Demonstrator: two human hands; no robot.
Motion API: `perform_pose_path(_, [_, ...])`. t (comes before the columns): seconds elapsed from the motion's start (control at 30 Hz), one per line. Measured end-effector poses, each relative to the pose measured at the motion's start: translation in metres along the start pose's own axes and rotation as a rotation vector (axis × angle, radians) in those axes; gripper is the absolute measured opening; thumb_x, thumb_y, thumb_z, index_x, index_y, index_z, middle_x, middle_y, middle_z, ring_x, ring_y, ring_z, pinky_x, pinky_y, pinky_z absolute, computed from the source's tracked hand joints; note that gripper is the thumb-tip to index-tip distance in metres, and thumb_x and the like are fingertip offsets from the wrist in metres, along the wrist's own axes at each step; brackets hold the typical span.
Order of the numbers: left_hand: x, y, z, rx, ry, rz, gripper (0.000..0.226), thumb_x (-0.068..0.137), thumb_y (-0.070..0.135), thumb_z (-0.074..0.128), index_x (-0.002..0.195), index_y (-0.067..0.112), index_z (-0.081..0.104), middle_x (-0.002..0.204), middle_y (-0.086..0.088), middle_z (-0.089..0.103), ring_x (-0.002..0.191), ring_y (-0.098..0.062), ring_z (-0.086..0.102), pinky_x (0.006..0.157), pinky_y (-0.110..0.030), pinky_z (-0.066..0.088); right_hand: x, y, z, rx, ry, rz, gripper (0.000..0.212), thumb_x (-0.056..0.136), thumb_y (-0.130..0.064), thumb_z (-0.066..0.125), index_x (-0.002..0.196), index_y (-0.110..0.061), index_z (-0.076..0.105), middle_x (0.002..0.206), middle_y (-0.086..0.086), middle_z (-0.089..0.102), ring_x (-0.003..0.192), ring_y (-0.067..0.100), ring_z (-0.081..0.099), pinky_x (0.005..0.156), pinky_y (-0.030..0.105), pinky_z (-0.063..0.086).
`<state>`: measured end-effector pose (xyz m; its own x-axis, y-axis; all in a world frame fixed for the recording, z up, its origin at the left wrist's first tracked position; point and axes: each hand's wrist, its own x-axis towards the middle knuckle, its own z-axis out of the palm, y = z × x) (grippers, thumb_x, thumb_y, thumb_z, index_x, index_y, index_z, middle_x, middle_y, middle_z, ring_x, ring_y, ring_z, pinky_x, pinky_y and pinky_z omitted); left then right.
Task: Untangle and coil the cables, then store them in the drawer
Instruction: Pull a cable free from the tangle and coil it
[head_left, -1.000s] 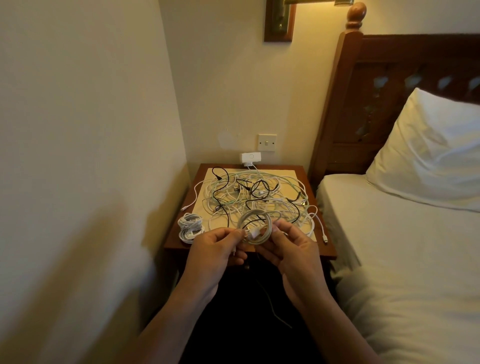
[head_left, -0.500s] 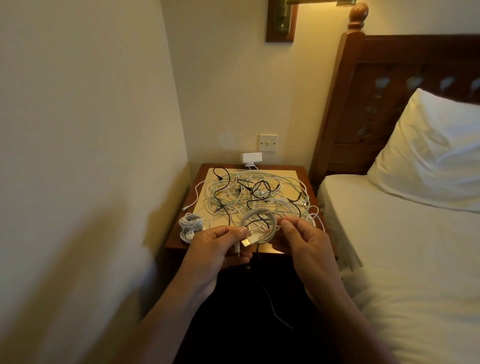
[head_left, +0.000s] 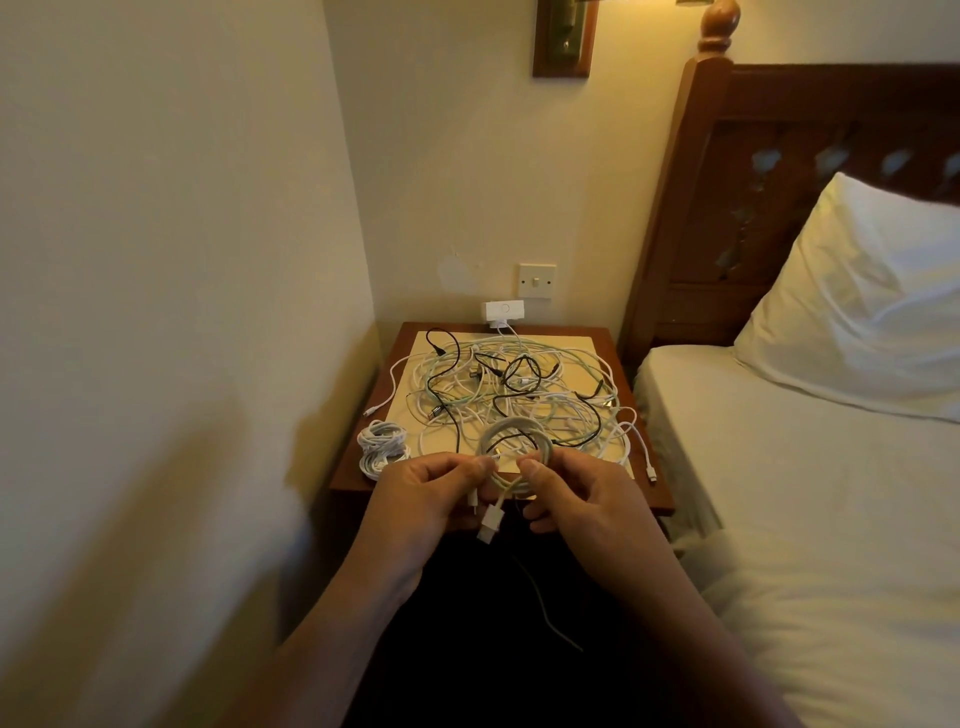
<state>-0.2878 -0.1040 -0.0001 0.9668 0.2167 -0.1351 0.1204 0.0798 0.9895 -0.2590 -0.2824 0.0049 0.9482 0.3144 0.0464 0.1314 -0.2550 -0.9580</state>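
A tangle of white and black cables (head_left: 519, 389) covers the top of the wooden nightstand (head_left: 647, 488). Above its front edge I hold a small white coiled cable (head_left: 511, 434) between both hands. My left hand (head_left: 431, 493) pinches the coil's lower left side, and my right hand (head_left: 576, 493) pinches its lower right side. The coil's USB plug (head_left: 490, 526) hangs down between my hands. Two finished white coils (head_left: 382, 447) lie at the nightstand's front left corner. No drawer shows in this view.
A wall runs close along the left. The bed (head_left: 805, 519) with a white pillow (head_left: 857, 312) borders the nightstand on the right, under a wooden headboard (head_left: 779, 182). A white adapter (head_left: 503, 310) sits at the back below a wall switch (head_left: 536, 280). A thin cable (head_left: 545, 608) dangles below my hands.
The coil has turned in my hands, and its USB plug has swung down to hang below them. Both hands have drawn slightly back toward me.
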Motion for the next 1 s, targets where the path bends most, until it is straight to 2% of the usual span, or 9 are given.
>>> perform_pose_path(0.1, [0.0, 0.0, -0.001, 0.136, -0.015, 0.0, 0.014, 0.089, 0.026, 0.075, 0.09, 0.014, 0.082, 0.063, -0.002, 0.063, 0.056, -0.006, 0.05, 0.054, -0.017, 0.043, 0.003, 0.006, 0.0, -0.059, 0.08, -0.004, 0.015, 0.103, -0.028, 0.059, 0.099, -0.023, 0.072, 0.083, -0.002, 0.076, 0.078, 0.009, 0.074, 0.067, 0.021, 0.06])
perform_pose_path(0.2, [-0.001, 0.001, -0.001, 0.024, -0.039, -0.061, 0.022, 0.082, 0.025, 0.079, 0.099, 0.01, 0.079, 0.071, -0.005, 0.064, 0.058, -0.009, 0.054, 0.054, -0.02, 0.047, 0.003, 0.013, 0.0, -0.175, 0.077, -0.007, 0.016, 0.104, -0.028, 0.059, 0.098, -0.022, 0.072, 0.081, -0.003, 0.075, 0.075, 0.004, 0.074, 0.068, 0.021, 0.06])
perform_pose_path(0.3, [-0.001, 0.003, 0.001, -0.204, -0.051, -0.139, 0.027, 0.089, 0.019, 0.068, 0.111, 0.003, 0.072, 0.089, -0.014, 0.075, 0.073, -0.019, 0.072, 0.067, -0.026, 0.062, 0.002, 0.016, 0.004, -0.166, 0.065, 0.006, 0.014, 0.104, -0.026, 0.059, 0.102, -0.022, 0.073, 0.081, -0.003, 0.075, 0.075, 0.005, 0.074, 0.067, 0.02, 0.06])
perform_pose_path(0.4, [0.001, 0.003, -0.002, -0.39, -0.143, -0.192, 0.025, 0.104, 0.006, 0.048, 0.122, 0.001, 0.064, 0.11, -0.02, 0.075, 0.1, -0.028, 0.075, 0.084, -0.032, 0.063, 0.004, 0.015, 0.001, -0.109, 0.069, 0.034, 0.016, 0.104, -0.025, 0.059, 0.102, -0.018, 0.073, 0.08, -0.001, 0.076, 0.073, 0.007, 0.075, 0.065, 0.02, 0.06])
perform_pose_path(0.47, [0.0, 0.004, -0.002, -0.397, -0.167, -0.181, 0.024, 0.1, 0.001, 0.053, 0.122, 0.003, 0.063, 0.113, -0.019, 0.075, 0.102, -0.026, 0.074, 0.087, -0.031, 0.061, 0.006, 0.014, -0.003, -0.071, 0.024, 0.061, 0.017, 0.104, -0.024, 0.059, 0.102, -0.016, 0.074, 0.08, 0.002, 0.077, 0.074, 0.012, 0.076, 0.069, 0.026, 0.063])
perform_pose_path(0.67, [0.001, -0.002, 0.0, 0.041, 0.009, 0.004, 0.034, 0.08, 0.016, 0.083, 0.111, 0.011, 0.069, 0.076, -0.009, 0.072, 0.053, -0.014, 0.059, 0.049, -0.021, 0.049, 0.003, 0.012, -0.006, 0.179, -0.184, 0.141, 0.018, 0.104, -0.017, 0.057, 0.108, -0.013, 0.075, 0.091, 0.012, 0.078, 0.079, 0.021, 0.076, 0.074, 0.032, 0.063])
perform_pose_path(0.77, [0.004, -0.003, -0.004, 0.211, -0.03, 0.059, 0.027, 0.08, 0.023, 0.085, 0.1, 0.013, 0.069, 0.07, -0.006, 0.056, 0.059, -0.011, 0.051, 0.052, -0.021, 0.043, 0.004, 0.016, -0.009, 0.168, -0.214, 0.136, 0.021, 0.105, -0.015, 0.055, 0.11, -0.014, 0.075, 0.092, 0.012, 0.077, 0.079, 0.02, 0.074, 0.076, 0.033, 0.062])
perform_pose_path(0.9, [0.004, -0.006, 0.0, 0.351, -0.043, 0.145, 0.014, 0.086, 0.013, 0.076, 0.09, 0.013, 0.063, 0.079, -0.009, 0.069, 0.07, -0.013, 0.064, 0.067, -0.03, 0.055, 0.006, 0.014, -0.01, 0.024, -0.204, 0.057, 0.023, 0.106, -0.011, 0.052, 0.11, -0.017, 0.074, 0.089, 0.012, 0.075, 0.073, 0.012, 0.069, 0.071, 0.029, 0.06])
perform_pose_path(1.0, [0.004, -0.007, 0.003, 0.374, -0.059, 0.156, 0.017, 0.086, 0.009, 0.072, 0.086, 0.024, 0.062, 0.074, -0.004, 0.068, 0.063, -0.022, 0.067, 0.061, -0.034, 0.056, 0.011, 0.012, -0.009, -0.177, -0.126, -0.044, 0.02, 0.105, -0.016, 0.056, 0.115, -0.021, 0.073, 0.084, 0.006, 0.074, 0.071, 0.009, 0.068, 0.072, 0.033, 0.06])
